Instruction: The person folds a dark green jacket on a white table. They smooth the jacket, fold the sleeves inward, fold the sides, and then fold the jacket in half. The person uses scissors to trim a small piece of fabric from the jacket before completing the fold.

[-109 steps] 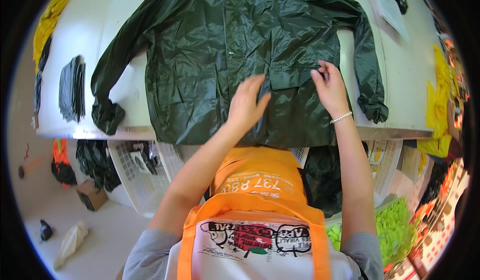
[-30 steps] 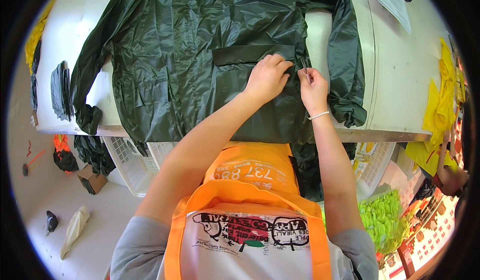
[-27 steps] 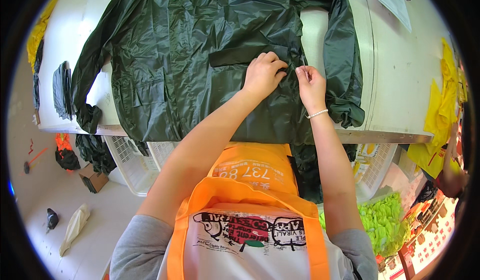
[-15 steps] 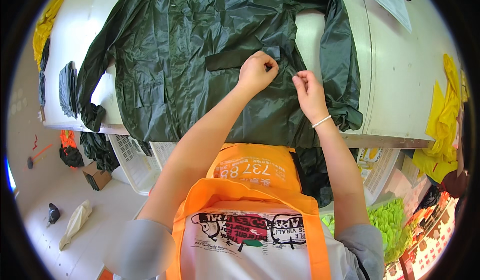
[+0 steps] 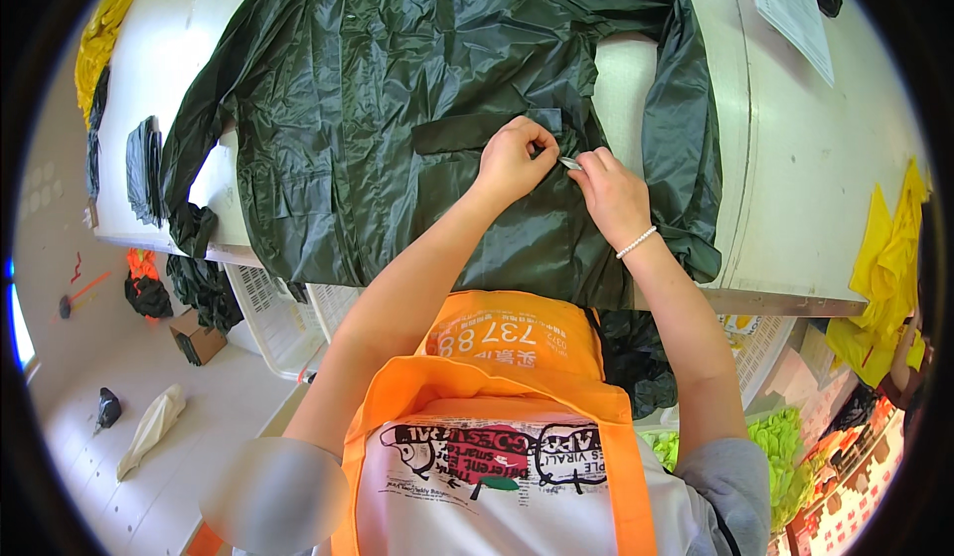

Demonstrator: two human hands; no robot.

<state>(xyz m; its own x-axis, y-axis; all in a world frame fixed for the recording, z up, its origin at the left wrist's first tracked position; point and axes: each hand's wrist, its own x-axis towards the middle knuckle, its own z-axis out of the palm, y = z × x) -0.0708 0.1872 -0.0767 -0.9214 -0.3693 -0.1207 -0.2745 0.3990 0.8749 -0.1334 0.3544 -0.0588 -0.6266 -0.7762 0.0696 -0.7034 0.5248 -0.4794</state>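
A dark green, shiny rain jacket (image 5: 397, 69) lies spread flat over the table, its sleeves out to both sides. Thumb and forefinger of my left hand (image 5: 515, 163) are pinched together just below the right end of the pocket flap (image 5: 457, 133); what is between them is too small to make out. My right hand (image 5: 611, 196), wearing a white bead bracelet, is closed on small silvery thread snips (image 5: 570, 162). Their metal tip points at my left fingertips, nearly touching them. Most of the snips is hidden in my fingers.
A white table (image 5: 785, 188) carries a folded dark stack (image 5: 144, 170) at left and a paper sheet (image 5: 790, 9) at far right. Yellow garments (image 5: 884, 268) hang over the right edge. White plastic crates (image 5: 283, 322) stand below the front edge, near an orange-trimmed apron (image 5: 497, 496) on me.
My right hand has moved left and slightly down, bringing the snips' tip up to my left fingers. My left hand stays by the flap. The whole view has shifted a little.
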